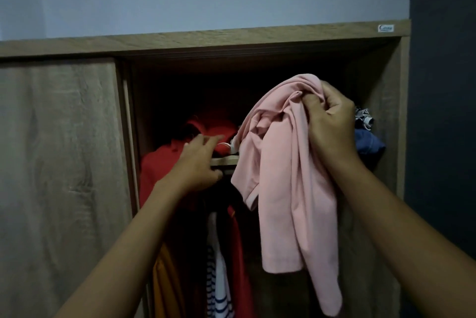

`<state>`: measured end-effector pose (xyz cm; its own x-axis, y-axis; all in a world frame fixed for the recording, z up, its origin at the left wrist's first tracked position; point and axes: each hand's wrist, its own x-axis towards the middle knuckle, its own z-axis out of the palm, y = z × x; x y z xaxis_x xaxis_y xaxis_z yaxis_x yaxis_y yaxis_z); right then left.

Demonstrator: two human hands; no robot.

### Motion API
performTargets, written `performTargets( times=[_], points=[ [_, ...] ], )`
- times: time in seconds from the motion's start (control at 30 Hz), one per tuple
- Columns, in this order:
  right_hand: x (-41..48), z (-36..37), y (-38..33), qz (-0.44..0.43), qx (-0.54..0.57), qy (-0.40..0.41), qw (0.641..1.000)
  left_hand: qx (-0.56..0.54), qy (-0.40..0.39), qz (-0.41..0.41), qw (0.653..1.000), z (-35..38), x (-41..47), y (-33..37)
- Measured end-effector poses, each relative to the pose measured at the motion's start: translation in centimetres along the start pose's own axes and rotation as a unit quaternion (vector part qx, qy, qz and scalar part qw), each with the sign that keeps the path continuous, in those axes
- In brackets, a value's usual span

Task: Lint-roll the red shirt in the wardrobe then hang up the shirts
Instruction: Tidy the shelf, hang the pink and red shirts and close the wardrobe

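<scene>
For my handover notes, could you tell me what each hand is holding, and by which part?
The right hand grips the pink shirt by a bunched fold at its top. The left hand holds nothing, reaching toward the red shirt.

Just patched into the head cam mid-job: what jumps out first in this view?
The pink shirt dominates: bunched at the top in the right hand, it hangs down in front of the open wardrobe, right of centre. Next, the left hand reaches with open fingers to the shelf edge, where a red shirt lies heaped and spills over. Below, striped, yellow and red garments hang in the dark.
</scene>
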<state>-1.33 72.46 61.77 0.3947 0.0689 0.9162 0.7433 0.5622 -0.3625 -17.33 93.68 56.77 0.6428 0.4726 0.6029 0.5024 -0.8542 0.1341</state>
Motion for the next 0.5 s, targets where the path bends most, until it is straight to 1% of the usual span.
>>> performTargets(
  times=[0.03,0.1,0.17,0.23,0.3,0.4,0.47,0.5],
  points=[
    [-0.1,-0.1,-0.1,0.004,0.006,0.004,1.000,-0.020,-0.003,0.046,0.999,-0.1,-1.1,0.6],
    [-0.5,0.0,-0.6,0.010,0.017,0.002,1.000,-0.026,-0.005,0.102,0.994,0.5,-2.5,1.5],
    [-0.8,0.3,-1.1,0.010,0.031,-0.002,0.999,-0.043,0.010,0.125,0.991,1.3,-3.1,2.1],
    [-1.3,0.4,-1.9,-0.005,0.048,0.012,0.999,-0.049,0.022,0.142,0.988,2.0,-2.8,2.0],
    [-1.4,0.1,-2.6,-0.016,0.063,0.033,0.997,-0.022,0.022,0.138,0.990,2.5,-2.1,1.4],
    [-1.6,-0.8,-3.2,-0.020,0.055,0.036,0.998,-0.004,-0.024,0.062,0.998,2.4,-1.3,0.3],
    [-2.1,-1.5,-3.4,-0.017,0.056,0.033,0.998,-0.014,-0.013,0.061,0.998,2.1,-1.3,0.4],
    [-2.4,-2.0,-3.4,-0.015,0.061,0.038,0.997,-0.026,0.010,0.070,0.997,1.9,-1.4,0.8]
  ],
)
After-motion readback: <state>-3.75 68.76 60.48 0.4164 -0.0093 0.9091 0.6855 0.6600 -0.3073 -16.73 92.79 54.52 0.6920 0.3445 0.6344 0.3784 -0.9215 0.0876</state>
